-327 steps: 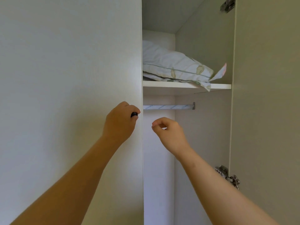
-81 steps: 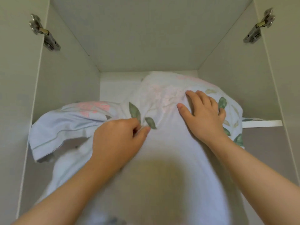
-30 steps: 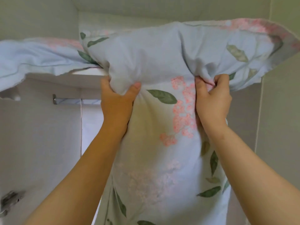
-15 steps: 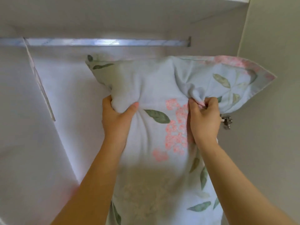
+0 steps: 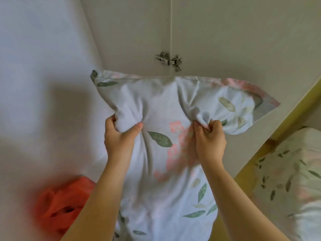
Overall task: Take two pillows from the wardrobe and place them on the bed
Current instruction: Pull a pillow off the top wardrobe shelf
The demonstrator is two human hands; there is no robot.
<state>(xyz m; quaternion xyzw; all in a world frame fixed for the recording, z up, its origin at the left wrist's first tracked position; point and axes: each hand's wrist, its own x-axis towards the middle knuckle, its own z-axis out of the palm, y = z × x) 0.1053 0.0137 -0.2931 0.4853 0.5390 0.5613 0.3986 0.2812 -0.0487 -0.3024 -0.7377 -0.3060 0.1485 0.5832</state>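
Note:
A pale blue pillow (image 5: 161, 105) printed with green leaves and pink flowers hangs in front of me, its top edge level with the lower wardrobe hinge. My left hand (image 5: 119, 138) grips a bunch of its fabric near the upper left. My right hand (image 5: 209, 140) pinches a fold of it near the upper right. The pillow's lower end drops out of view between my forearms. The bed (image 5: 291, 180), under a cover with the same leaf print, shows at the right edge. The wardrobe shelf and the other pillow are out of view.
The open wardrobe door (image 5: 234, 40) with a metal hinge (image 5: 169, 61) stands straight ahead. The white wardrobe interior (image 5: 43, 66) fills the left. A blurred red-orange bag (image 5: 60, 206) lies low on the left. A yellow-green strip (image 5: 257, 146) runs beside the bed.
The pillow has come off the shelf and lower, with both hands keeping their grip. My view has swung down and right, so the hanging rail is gone and the bed and red bag appear.

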